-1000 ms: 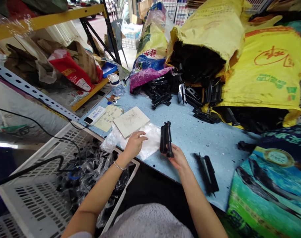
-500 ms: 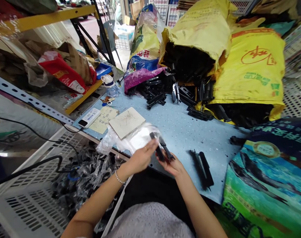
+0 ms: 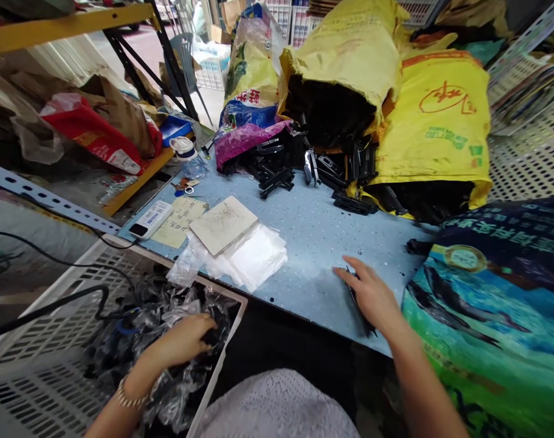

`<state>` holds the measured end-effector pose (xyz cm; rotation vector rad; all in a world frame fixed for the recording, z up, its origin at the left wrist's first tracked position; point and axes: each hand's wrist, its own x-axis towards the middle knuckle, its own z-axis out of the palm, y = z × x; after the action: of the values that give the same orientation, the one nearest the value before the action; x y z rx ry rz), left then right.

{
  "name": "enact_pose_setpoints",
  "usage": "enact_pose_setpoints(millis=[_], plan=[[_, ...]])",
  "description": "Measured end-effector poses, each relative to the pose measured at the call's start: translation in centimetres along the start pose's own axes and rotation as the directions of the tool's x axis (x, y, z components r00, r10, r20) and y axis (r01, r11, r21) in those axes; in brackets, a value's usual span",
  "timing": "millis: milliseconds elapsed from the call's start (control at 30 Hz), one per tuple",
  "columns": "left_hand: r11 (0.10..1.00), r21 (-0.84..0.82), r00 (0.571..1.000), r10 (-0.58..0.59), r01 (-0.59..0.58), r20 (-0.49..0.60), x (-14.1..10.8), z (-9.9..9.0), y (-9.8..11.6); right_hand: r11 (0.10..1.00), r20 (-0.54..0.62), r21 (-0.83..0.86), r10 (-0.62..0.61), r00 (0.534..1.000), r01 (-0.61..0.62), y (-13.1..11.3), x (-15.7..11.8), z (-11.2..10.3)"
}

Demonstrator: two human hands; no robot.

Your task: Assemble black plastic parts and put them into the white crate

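My left hand (image 3: pixel 192 337) is over the crate on the left, fingers parted beside dark pieces in clear plastic bags (image 3: pixel 180 383). My right hand (image 3: pixel 372 298) reaches over a long black plastic part (image 3: pixel 362 317) near the table's front right edge. Its fingers are stretched apart across the part and hide much of it; whether they touch it I cannot tell. A stack of clear white plastic bags (image 3: pixel 263 258) lies on the blue table (image 3: pixel 313 243), partly under a flat pale board (image 3: pixel 224 224).
The white crate (image 3: pixel 53 395) stands against the table's left front. Yellow sacks (image 3: pixel 434 121) spill loose black parts (image 3: pixel 277 179) across the back. A green-blue sack (image 3: pixel 481 340) borders the right side. A handwritten note (image 3: pixel 180 222), white device (image 3: pixel 151 219) and keys (image 3: pixel 185 187) lie left.
My hands have separated. The left moved down and left to the crate, away from the black part both hands were at; the right moved right to the part lying on the table.
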<state>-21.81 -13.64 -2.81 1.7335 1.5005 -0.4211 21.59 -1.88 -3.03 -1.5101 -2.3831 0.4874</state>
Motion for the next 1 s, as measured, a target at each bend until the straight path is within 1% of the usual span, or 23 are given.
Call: enact_pose_setpoints(millis=[33, 100, 167, 200, 300, 367, 400, 433, 467, 500, 533, 567, 600, 633, 667, 700, 767, 800, 833, 867, 933, 967, 1000], plan=[[0.992, 0.026, 0.989, -0.128, 0.126, 0.068, 0.7, 1.2, -1.7, 0.988, 0.059, -0.156, -0.001, 0.998, 0.011, 1.7, 0.4, -0.4], [0.962, 0.056, 0.954, -0.272, 0.267, 0.129, 2.5, 3.3, -4.3, 0.936, 0.241, -0.342, 0.009, 0.97, 0.077, 4.1, 1.3, -0.6], [0.948, 0.051, 0.938, -0.318, 0.314, 0.139, 4.0, 4.3, -5.7, 0.905, 0.395, -0.401, 0.028, 0.918, 0.145, 5.1, 2.3, -0.5], [0.947, 0.042, 0.938, -0.321, 0.318, 0.134, 4.5, 4.3, -6.0, 0.895, 0.448, -0.418, 0.053, 0.892, 0.156, 5.4, 2.7, -0.5], [0.964, -0.001, 0.959, -0.265, 0.267, 0.101, 5.8, 2.6, -4.8, 0.897, 0.55, -0.43, 0.167, 0.818, 0.106, 6.4, 3.6, -1.1], [0.987, -0.088, 0.991, -0.131, 0.133, 0.018, 6.8, 0.6, -2.3, 0.929, 0.601, -0.369, 0.22, 0.768, 0.022, 7.5, 4.0, -1.8], [0.989, -0.146, 0.996, -0.033, 0.021, -0.084, 7.5, -0.4, -0.6, 0.948, 0.617, -0.318, 0.235, 0.751, -0.036, 8.1, 4.0, -2.0], [0.976, -0.188, 0.971, 0.064, -0.108, -0.23, 8.3, -1.4, 1.3, 0.96, 0.62, -0.262, 0.247, 0.745, -0.101, 8.5, 4.0, -2.2], [0.951, -0.197, 0.901, 0.141, -0.238, -0.41, 9.4, -2.3, 3.2, 0.964, 0.61, -0.214, 0.26, 0.748, -0.161, 8.9, 3.8, -2.3], [0.932, -0.162, 0.799, 0.178, -0.324, -0.574, 10.6, -3.1, 5.1, 0.961, 0.594, -0.187, 0.277, 0.755, -0.205, 9.0, 3.6, -2.3], [0.929, -0.115, 0.7, 0.18, -0.352, -0.691, 11.9, -3.8, 6.7, 0.956, 0.569, -0.191, 0.293, 0.769, -0.223, 9.0, 3.2, -2.3], [0.935, -0.088, 0.637, 0.164, -0.345, -0.753, 13.3, -4.3, 8.0, 0.95, 0.533, -0.227, 0.306, 0.789, -0.215, 8.8, 2.6, -2.2], [0.945, -0.067, 0.599, 0.147, -0.32, -0.787, 14.6, -4.8, 8.9, 0.942, 0.497, -0.284, 0.305, 0.812, -0.18, 8.4, 2.1, -2.1], [0.951, -0.073, 0.584, 0.123, -0.301, -0.803, 15.8, -5.3, 9.3, 0.933, 0.469, -0.337, 0.284, 0.836, -0.128, 8.0, 1.5, -2.1], [0.942, -0.13, 0.589, 0.083, -0.31, -0.804, 16.8, -5.7, 9.2, 0.928, 0.455, -0.366, 0.245, 0.856, -0.07, 7.6, 1.0, -2.0], [0.914, -0.222, 0.609, 0.034, -0.34, -0.792, 17.6, -6.1, 8.8, 0.933, 0.456, -0.358, 0.192, 0.869, -0.018, 7.3, 0.5, -2.0], [0.8, -0.438, 0.67, -0.061, -0.41, -0.739, 18.4, -6.8, 7.3, 0.97, 0.483, -0.242, 0.093, 0.871, 0.031, 6.9, 0.1, -1.8], [0.727, -0.532, 0.704, -0.095, -0.434, -0.704, 18.5, -7.2, 6.5, 0.987, 0.49, -0.162, 0.067, 0.869, 0.015, 6.9, 0.1, -1.6], [0.665, -0.598, 0.731, -0.113, -0.447, -0.672, 18.5, -7.5, 5.7, 0.996, 0.489, -0.083, 0.067, 0.87, -0.03, 6.8, 0.4, -1.4], [0.629, -0.631, 0.745, -0.119, -0.455, -0.656, 18.3, -7.7, 5.1, 0.996, 0.485, -0.006, 0.084, 0.87, -0.093, 6.6, 0.8, -1.1], [0.579, -0.663, 0.746, -0.135, -0.474, -0.652, 17.9, -7.9, 4.4, 0.954, 0.457, 0.191, 0.123, 0.881, -0.232, 5.6, 2.2, 0.0], [0.549, -0.679, 0.742, -0.15, -0.487, -0.654, 17.7, -7.9, 4.4, 0.895, 0.439, 0.333, 0.132, 0.889, -0.297, 4.5, 3.1, 0.8], [0.516, -0.693, 0.733, -0.17, -0.503, -0.658, 17.6, -7.8, 4.5, 0.795, 0.423, 0.494, 0.134, 0.896, -0.352, 3.0, 4.1, 1.7]])
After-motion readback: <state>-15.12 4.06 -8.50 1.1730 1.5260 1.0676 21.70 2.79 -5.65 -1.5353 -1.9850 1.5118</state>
